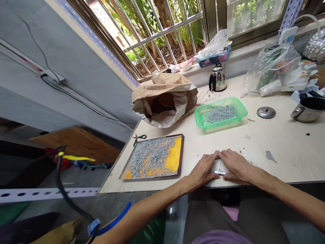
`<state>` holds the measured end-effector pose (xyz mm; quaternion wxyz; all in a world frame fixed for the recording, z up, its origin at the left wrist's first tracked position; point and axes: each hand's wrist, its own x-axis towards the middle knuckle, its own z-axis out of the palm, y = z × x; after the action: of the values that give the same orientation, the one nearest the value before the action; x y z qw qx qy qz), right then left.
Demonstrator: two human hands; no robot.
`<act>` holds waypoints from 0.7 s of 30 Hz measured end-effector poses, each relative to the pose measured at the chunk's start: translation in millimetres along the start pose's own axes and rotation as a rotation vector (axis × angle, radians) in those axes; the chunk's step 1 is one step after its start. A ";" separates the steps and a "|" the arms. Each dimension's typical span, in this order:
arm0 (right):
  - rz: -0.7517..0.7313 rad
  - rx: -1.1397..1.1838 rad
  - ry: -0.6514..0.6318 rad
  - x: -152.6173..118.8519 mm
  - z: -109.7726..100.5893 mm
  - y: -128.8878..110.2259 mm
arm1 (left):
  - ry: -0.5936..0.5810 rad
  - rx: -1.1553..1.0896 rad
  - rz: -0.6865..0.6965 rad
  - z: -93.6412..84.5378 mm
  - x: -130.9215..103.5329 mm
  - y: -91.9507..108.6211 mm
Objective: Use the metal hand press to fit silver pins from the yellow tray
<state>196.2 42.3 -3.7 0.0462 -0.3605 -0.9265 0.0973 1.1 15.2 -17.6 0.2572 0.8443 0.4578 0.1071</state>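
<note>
At the table's front edge, my left hand (203,168) and my right hand (235,165) are closed around opposite sides of a small flat rectangular thing (220,166). Its middle is whitish with small dark specks, and a silvery edge faces me. My fingers cover most of its sides, so its kind is unclear. The fingertips of both hands nearly meet at its far side. Left of my hands lies a shallow dark-rimmed tray (182,152) with a yellow bottom, covered by many small silvery metal pins or screws (152,157).
Beyond my hands stands a green plastic basket (220,124) holding similar metal pieces. An open brown paper bag (165,98), green-handled scissors (139,137), a steel kettle (217,78), a metal lid (266,112) and a steel mug (308,109) are on the table (291,145).
</note>
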 end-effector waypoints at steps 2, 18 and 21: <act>0.022 -0.005 0.015 -6.0 0.5 4.1 | -0.024 0.033 0.004 -1.7 2.8 -1.5; -0.008 -0.097 0.162 -19.2 21.7 -1.5 | -0.049 0.273 -0.082 6.4 17.4 13.3; 0.011 -0.089 0.171 -16.5 16.0 2.2 | 0.005 0.278 -0.097 11.5 19.2 11.4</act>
<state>207.3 30.3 -20.1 0.1083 -0.3745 -0.9205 0.0252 24.7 22.1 -22.4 0.1414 0.8483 0.5093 0.0319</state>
